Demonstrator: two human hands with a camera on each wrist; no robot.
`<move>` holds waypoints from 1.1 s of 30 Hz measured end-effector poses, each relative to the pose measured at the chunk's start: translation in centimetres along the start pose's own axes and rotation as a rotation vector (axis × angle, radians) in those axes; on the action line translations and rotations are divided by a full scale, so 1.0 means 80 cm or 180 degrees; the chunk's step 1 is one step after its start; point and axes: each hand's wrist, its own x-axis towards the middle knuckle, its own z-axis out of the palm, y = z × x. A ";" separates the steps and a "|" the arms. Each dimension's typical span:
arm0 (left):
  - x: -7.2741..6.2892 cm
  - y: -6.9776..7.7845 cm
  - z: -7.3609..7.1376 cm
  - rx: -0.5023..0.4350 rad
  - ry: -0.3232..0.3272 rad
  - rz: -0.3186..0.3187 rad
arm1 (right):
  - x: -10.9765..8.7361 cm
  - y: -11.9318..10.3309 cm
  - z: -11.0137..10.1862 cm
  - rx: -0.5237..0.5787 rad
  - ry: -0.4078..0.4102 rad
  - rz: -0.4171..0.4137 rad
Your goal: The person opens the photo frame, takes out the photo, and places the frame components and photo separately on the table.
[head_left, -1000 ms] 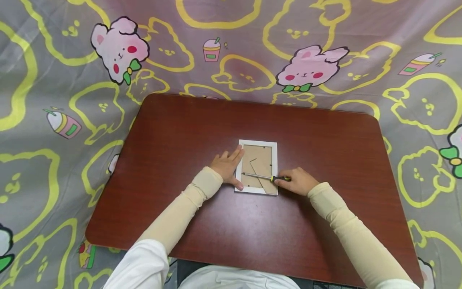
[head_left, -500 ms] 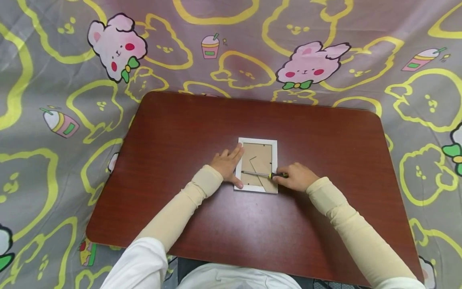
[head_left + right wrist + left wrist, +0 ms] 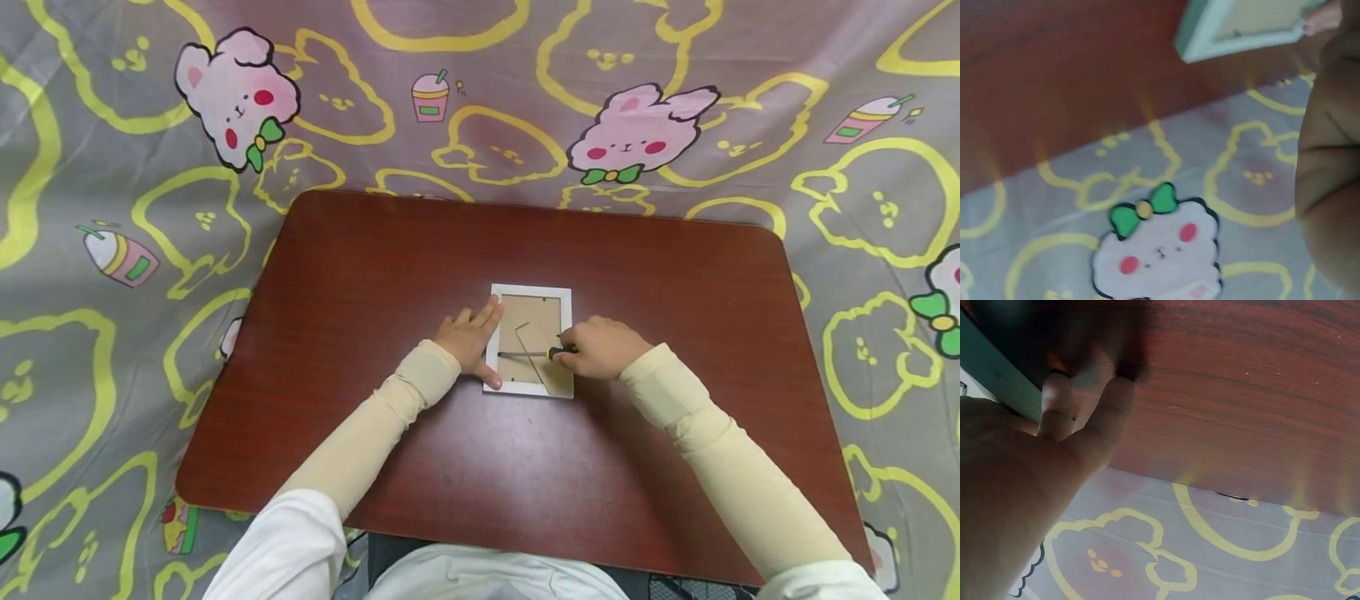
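A white picture frame (image 3: 566,310) lies back up on the table in the head view, showing its beige backing board (image 3: 536,312) with a folded stand outline and small dark tabs. My left hand (image 3: 467,340) rests along the frame's left edge, fingers spread and thumb at the lower left corner. Over the right side, my right hand (image 3: 603,346) grips the dark and yellow handle of a screwdriver (image 3: 525,354). Its shaft crosses the board, the tip at the left inner edge. In the right wrist view the screwdriver is hidden; a frame corner (image 3: 1210,47) shows.
The reddish-brown wooden table (image 3: 390,275) has rounded corners and surrounds the frame on all sides. Behind and beside it hangs a grey and pink cloth (image 3: 510,75) printed with yellow outlines and rabbits.
My right hand has moved slightly up and left over the frame's edge, covering more of the screwdriver handle. The tip stays near the left inner edge. My left hand keeps its place on the frame.
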 end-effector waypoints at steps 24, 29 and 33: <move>-0.007 0.001 -0.006 -0.0060 0.0117 0.0079 | 0.058 -0.102 -0.068 -0.0652 -0.0620 0.0394; -0.007 -0.001 -0.006 0.0013 0.0062 0.0056 | 0.069 -0.120 -0.075 -0.0658 -0.0774 0.0500; 0.000 -0.003 -0.002 0.0045 -0.0051 0.0003 | 0.074 -0.133 -0.078 -0.0664 -0.0884 0.0548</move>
